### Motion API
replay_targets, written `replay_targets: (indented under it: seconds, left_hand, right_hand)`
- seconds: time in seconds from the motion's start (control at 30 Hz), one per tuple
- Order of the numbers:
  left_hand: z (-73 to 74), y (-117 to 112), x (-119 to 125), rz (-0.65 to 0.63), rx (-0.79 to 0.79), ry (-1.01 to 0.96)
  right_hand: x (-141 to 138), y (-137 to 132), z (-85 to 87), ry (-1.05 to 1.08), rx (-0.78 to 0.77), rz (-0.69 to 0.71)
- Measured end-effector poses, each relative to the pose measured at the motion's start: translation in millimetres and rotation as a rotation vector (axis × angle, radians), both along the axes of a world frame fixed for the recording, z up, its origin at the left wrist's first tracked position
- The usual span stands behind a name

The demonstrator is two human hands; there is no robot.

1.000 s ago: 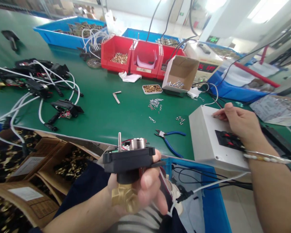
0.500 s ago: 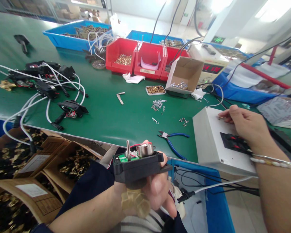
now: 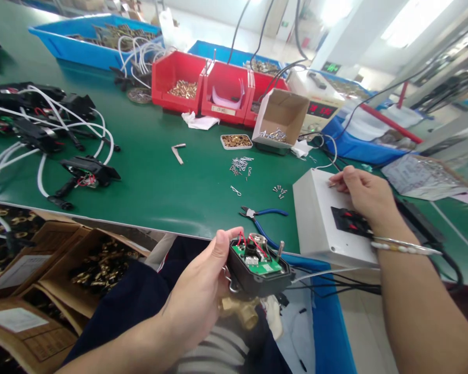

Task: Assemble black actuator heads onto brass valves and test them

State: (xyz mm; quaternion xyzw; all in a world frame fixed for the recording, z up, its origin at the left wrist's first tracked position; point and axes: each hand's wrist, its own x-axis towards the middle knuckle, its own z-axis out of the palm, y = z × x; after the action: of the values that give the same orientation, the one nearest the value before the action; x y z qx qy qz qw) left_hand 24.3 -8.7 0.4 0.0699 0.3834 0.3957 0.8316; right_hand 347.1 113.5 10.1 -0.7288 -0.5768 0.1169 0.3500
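Note:
My left hand (image 3: 203,291) is closed around a motorized valve actuator (image 3: 263,270). Its black housing has no cover on top, so a green circuit board, red wires, a motor and an upright metal pin show. A brass valve body (image 3: 239,310) hangs beneath the housing, and a bent wire clip shows at the side near my fingers. On the white metal control box (image 3: 315,223), my right hand (image 3: 368,197) pinches a small metal toggle switch (image 3: 331,184) with thumb and fingers. Black-and-red terminals (image 3: 349,221) sit beside that hand's wrist.
Blue-handled cutters (image 3: 265,223) lie left of the box. Behind them are small screws (image 3: 280,191), wire clips (image 3: 239,165) and a tray of brass parts (image 3: 236,142). Red bins (image 3: 226,111) and a power supply (image 3: 317,104) stand farther back. Cabled actuators (image 3: 88,174) lie left.
My left hand has turned the actuator so its circuit board now faces me more, and moved it rightward. My right hand stays at the toggle switch. The whole view has shifted.

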Motion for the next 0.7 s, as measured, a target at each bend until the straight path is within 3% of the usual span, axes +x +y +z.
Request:
replay_targets:
  seconds: [0.13, 0.4, 0.7]
  left_hand:
    - [-1.9, 1.6, -1.9, -0.13, -0.007, -0.017]
    - [0.7, 6.3, -1.2, -0.071, -0.069, 0.052]
    - [-9.7, 4.9, -4.4, -0.134, 0.097, -0.111]
  right_hand:
    - [-0.2, -1.0, 0.5, 0.01, -0.012, 0.006]
    - [-1.5, -1.2, 0.6, 0.03, -0.003, 0.002]
    - [0.5, -1.1, -1.3, 0.018, 0.001, 0.012]
